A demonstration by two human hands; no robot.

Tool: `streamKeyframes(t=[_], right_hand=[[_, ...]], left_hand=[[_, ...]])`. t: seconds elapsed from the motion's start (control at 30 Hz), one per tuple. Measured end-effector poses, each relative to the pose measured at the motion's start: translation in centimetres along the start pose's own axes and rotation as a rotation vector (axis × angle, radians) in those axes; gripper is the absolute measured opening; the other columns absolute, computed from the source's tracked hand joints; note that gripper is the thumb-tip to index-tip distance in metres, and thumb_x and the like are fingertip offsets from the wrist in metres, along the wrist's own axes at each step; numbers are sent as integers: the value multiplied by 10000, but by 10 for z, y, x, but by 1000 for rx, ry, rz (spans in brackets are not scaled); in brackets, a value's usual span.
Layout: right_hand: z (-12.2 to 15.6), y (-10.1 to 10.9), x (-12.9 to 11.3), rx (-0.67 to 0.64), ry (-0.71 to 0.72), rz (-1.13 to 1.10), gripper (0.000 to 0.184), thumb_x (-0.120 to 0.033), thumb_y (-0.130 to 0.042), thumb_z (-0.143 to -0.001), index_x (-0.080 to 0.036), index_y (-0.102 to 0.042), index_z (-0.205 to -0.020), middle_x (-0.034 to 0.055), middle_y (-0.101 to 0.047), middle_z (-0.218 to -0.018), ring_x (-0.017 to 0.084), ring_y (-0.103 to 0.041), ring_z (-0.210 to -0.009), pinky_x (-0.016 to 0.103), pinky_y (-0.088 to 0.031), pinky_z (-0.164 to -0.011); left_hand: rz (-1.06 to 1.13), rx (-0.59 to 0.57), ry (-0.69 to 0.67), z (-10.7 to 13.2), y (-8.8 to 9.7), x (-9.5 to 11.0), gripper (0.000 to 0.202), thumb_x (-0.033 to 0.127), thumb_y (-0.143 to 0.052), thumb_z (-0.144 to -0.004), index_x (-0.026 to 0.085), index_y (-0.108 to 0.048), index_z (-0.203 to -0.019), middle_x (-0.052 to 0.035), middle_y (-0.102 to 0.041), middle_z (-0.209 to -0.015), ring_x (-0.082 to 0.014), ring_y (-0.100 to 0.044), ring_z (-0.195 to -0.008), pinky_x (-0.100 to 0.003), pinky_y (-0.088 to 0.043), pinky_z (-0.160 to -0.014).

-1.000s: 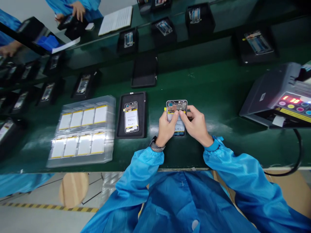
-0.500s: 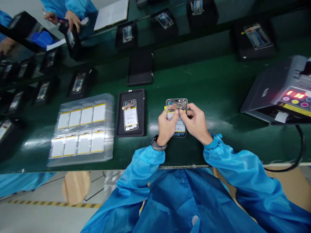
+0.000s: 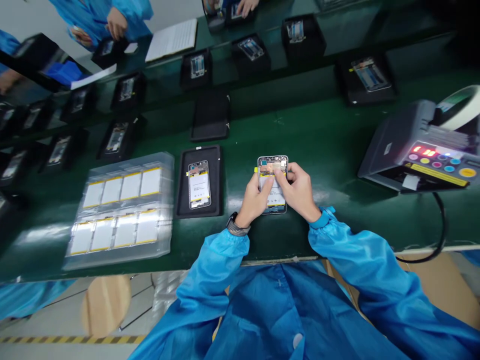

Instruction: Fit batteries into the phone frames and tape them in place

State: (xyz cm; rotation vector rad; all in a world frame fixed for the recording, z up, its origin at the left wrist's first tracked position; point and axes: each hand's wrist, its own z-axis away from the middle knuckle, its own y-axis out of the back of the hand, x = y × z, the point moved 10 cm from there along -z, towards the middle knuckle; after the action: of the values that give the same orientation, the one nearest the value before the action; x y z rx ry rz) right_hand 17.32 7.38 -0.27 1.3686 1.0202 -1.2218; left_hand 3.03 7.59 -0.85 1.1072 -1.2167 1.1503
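Observation:
An opened phone (image 3: 272,172) with a white battery and bare circuit board lies on the green belt (image 3: 330,145) in front of me. My left hand (image 3: 254,200) grips its lower left side, fingers curled, thumb on the battery. My right hand (image 3: 298,192) holds the right side, with thumb and forefinger pinched on the yellow-edged top of the battery. A second opened phone (image 3: 198,183) rests in a black tray (image 3: 183,200) to the left.
A clear tray of white batteries (image 3: 122,207) sits at left. A grey machine (image 3: 420,145) with red digits and coloured buttons stands at right, its cable looping off the edge. Several black trays with phones line the far belt. Other people's hands work at the back.
My hands stay on the phone; the right thumb and forefinger have shifted slightly along the battery's top. The view has tilted, and the people at the back have moved their hands.

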Motion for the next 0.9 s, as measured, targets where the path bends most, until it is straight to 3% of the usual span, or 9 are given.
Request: streamKeyframes(t=[0.2, 0.33, 0.4, 0.47, 0.57, 0.67, 0.73, 0.8, 0.9], right_hand=[[-8, 0, 7, -16, -24, -36, 453, -659, -652, -883, -210, -592, -901, 20, -687, -684, 170, -621, -562, 245, -385, -466], [-15, 7, 7, 0, -26, 148, 390, -597, -635, -912, -208, -606, -920, 12, -697, -681, 162, -623, -572, 237, -368, -488], [-12, 22, -4, 39, 2, 242, 368, -563, -659, -904, -209, -619, -995, -3, -678, -647, 168, -627, -577, 243, -377, -510], [0, 50, -23, 122, 62, 273, 350, -536, -677, -899, -207, -627, -1008, -6, -661, -623, 174, -637, -583, 256, -414, -542], [35, 121, -44, 344, 104, 234, 334, -529, -677, -896, -199, -639, -875, 20, -663, -616, 174, -641, -558, 274, -473, -554], [78, 208, -45, 699, 72, 233, 370, -545, -733, -841, -184, -652, -848, 26, -663, -598, 165, -608, -479, 271, -475, -483], [94, 248, -37, 833, 42, 233, 384, -539, -767, -801, -172, -659, -833, 28, -661, -583, 156, -592, -449, 260, -467, -452], [92, 266, -23, 825, -17, 202, 402, -532, -800, -757, -155, -668, -800, 44, -668, -581, 148, -586, -436, 248, -459, -432], [80, 268, -5, 750, -101, 104, 414, -518, -825, -710, -136, -666, -714, 85, -681, -591, 135, -578, -418, 230, -433, -400]], left_hand=[[76, -138, 64, -2, -8, -6, 565, 558, -762, -852, 142, -631, -1212, -132, -739, -1172, -272, -715, -1003, -339, -581, -812], [210, -202, 127, -1, -16, -11, 599, 472, -865, -762, 148, -638, -1211, -135, -738, -1225, -285, -721, -1059, -391, -587, -912], [263, -207, 151, 0, -18, -12, 613, 424, -898, -728, 148, -648, -1215, -139, -737, -1243, -291, -720, -1089, -418, -578, -961], [302, -191, 182, 2, -17, -15, 601, 414, -903, -719, 138, -663, -1195, -150, -742, -1235, -300, -724, -1090, -445, -574, -979], [329, -123, 200, 0, -9, -20, 601, 426, -915, -692, 126, -678, -1156, -161, -751, -1212, -316, -730, -1088, -481, -567, -995], [337, -55, 203, -5, -1, -25, 633, 433, -937, -648, 121, -681, -1135, -163, -758, -1190, -328, -733, -1081, -504, -564, -999], [345, -47, 204, -7, 0, -27, 649, 435, -944, -633, 118, -680, -1135, -166, -758, -1188, -332, -733, -1079, -511, -567, -994], [349, -52, 198, -8, 0, -27, 654, 440, -942, -635, 118, -679, -1139, -168, -755, -1197, -332, -732, -1082, -509, -571, -990], [345, -65, 188, -7, -2, -26, 639, 443, -932, -650, 121, -678, -1140, -167, -755, -1204, -321, -734, -1080, -495, -573, -990]])
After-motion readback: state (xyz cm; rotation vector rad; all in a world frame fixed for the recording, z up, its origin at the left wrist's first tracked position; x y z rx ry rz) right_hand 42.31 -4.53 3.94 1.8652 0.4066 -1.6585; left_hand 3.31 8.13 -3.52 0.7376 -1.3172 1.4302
